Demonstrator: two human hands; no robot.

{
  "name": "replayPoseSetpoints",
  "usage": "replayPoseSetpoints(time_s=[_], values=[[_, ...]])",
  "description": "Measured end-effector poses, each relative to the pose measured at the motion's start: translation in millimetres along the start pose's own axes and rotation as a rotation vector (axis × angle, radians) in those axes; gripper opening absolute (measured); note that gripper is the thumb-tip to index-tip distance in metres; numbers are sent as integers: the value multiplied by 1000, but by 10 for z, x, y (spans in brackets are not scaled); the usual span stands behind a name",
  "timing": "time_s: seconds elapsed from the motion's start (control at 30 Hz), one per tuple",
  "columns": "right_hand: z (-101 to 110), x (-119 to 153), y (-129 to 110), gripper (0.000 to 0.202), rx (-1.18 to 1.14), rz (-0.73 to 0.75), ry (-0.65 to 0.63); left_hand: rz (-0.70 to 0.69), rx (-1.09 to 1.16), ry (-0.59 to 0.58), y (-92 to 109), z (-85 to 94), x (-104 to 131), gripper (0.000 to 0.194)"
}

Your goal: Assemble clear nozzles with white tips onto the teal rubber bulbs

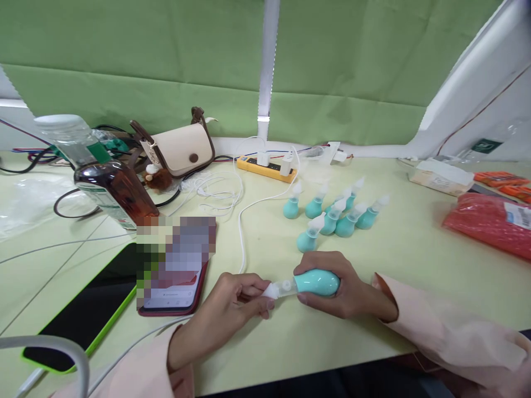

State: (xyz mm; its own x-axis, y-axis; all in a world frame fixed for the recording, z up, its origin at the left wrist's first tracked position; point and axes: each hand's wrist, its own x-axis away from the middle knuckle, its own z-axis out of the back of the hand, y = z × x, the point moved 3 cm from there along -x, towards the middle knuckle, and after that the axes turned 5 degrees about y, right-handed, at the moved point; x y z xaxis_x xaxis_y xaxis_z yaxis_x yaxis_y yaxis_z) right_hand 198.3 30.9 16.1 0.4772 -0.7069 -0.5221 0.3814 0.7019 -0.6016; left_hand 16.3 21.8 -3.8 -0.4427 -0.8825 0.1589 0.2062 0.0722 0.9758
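Near the table's front edge, a nasal aspirator lies level between my two hands. My right hand is wrapped round its teal squeeze bulb. A clear neck joins the bulb to a white soft tip. With thumb and fingers, my left hand pinches that tip at its far end. Just beyond my right hand, several more teal aspirators stand in a loose cluster, with one aspirator closest to me. Their pale tips point up, some of them leaning.
To the left lie a phone in a green case and a phone in a red case. Behind them are a dark bottle and a cream handbag. A yellow power strip trails white cables. A red package sits at right.
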Motion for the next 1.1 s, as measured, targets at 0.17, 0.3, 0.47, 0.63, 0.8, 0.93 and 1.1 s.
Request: replayPoseSetpoints(time_s=[0.17, 0.3, 0.47, 0.63, 0.8, 0.93, 1.1], values=[[10, -7, 37, 18, -63, -83, -69, -118, -113, -23, 45, 15, 14, 15], [-1, -18, 77, 20, -127, -255, -170, -345, -414, 54, 128, 34, 66, 21], [-31, -21, 114, 23, -173, -451, -223, -654, -745, 91, 123, 2, 111, 23], [-59, -20, 151, 25, -163, -548, -243, -920, -1054, 134, 37, -58, 128, 20], [-117, -4, 200, 29, -298, -734, -285, -1093, -1312, 141, 47, -106, 176, 22], [-203, 50, 181, 32, -524, -920, -272, -1100, -1361, 160, 68, -84, 177, 24], [-255, 94, 150, 30, -470, -882, -153, -1006, -1321, 115, 106, -20, 128, 23]])
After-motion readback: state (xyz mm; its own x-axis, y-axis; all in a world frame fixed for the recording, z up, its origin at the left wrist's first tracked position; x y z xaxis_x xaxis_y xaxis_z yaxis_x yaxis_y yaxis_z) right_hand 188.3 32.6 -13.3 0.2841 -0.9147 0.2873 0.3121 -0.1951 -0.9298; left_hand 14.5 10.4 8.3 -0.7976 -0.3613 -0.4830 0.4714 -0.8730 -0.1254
